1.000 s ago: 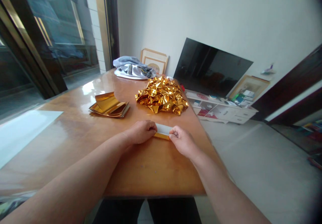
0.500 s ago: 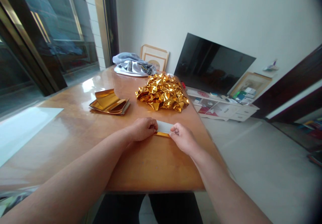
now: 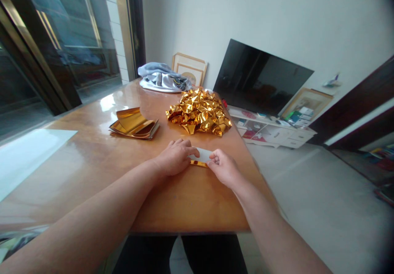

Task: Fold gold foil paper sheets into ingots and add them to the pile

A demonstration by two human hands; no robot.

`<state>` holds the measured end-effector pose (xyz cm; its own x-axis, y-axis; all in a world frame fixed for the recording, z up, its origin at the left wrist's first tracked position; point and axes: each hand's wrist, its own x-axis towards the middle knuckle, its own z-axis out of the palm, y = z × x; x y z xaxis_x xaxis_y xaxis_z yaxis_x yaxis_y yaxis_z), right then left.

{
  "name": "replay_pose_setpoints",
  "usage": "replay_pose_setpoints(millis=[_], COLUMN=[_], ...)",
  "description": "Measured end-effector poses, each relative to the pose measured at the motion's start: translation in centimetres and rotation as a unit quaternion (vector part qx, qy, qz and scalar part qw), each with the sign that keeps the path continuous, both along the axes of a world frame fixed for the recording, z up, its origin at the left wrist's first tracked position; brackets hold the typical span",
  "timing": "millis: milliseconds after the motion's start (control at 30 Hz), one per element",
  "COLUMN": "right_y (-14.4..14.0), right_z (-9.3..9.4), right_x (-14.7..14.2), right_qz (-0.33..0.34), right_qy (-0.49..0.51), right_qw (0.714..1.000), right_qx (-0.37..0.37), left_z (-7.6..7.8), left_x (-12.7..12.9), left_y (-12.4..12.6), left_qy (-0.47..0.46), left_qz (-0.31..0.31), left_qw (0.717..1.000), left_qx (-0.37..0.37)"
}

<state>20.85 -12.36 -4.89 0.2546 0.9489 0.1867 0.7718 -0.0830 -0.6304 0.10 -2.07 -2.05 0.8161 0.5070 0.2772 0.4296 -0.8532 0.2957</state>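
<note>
A small sheet of gold foil paper (image 3: 203,155) lies on the table between my hands. Its pale back faces up, and a narrow gold strip is folded along the near edge. My right hand (image 3: 224,167) pinches the sheet's right end between thumb and fingers. At the left end, my left hand (image 3: 176,156) rests with its fingers apart, the index finger touching the pale side. Beyond my hands is a heap of folded gold foil pieces (image 3: 201,112). A stack of gold foil sheets (image 3: 134,124) sits to the left, its top sheets curling up.
The glossy wooden table (image 3: 191,204) has its right edge beside my right forearm. A pale sheet (image 3: 33,155) lies on the left, and a grey-blue cloth bundle (image 3: 163,78) at the far end. Past the table stand a television (image 3: 261,79) and a white cabinet (image 3: 273,132).
My left hand has loosened its pinch on the paper's left end, and its index finger now reaches over the pale side. The right hand keeps its hold in nearly the same place.
</note>
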Motion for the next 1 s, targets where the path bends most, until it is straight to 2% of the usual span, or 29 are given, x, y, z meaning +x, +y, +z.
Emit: replay_pose_setpoints(millis=[100,200,400,567,733,867,1000], right_y=[0.0,0.0,0.1,0.1,0.1,0.0,-0.3], right_z=[-0.1,-0.1,0.0,0.3,0.4,0.7,1.2], right_x=[0.0,0.0,0.1,0.0,-0.1,0.0,0.3], right_qz=[-0.001,0.0,-0.002,-0.008,-0.007,-0.007,-0.025], right_qy=[0.001,0.006,-0.006,-0.019,-0.01,0.023,0.107], right_qw=[1.0,1.0,1.0,1.0,1.0,1.0,0.994], right_qx=[0.004,0.002,0.005,-0.001,-0.003,-0.008,-0.011], left_z=[0.4,0.6,0.5,0.6,0.8,0.6,0.3], left_x=[0.0,0.2,0.5,0.5,0.6,0.6,0.5], left_y=[-0.3,-0.6,-0.9,-1.0,-1.0,-0.9,-0.7], left_qy=[0.014,0.026,0.031,0.039,0.047,0.047,0.056], left_qz=[-0.044,-0.063,-0.04,-0.059,-0.016,-0.033,-0.05], left_qw=[0.999,0.997,0.998,0.997,0.999,0.998,0.997], left_qx=[0.019,0.034,0.026,0.032,0.0,0.003,0.016])
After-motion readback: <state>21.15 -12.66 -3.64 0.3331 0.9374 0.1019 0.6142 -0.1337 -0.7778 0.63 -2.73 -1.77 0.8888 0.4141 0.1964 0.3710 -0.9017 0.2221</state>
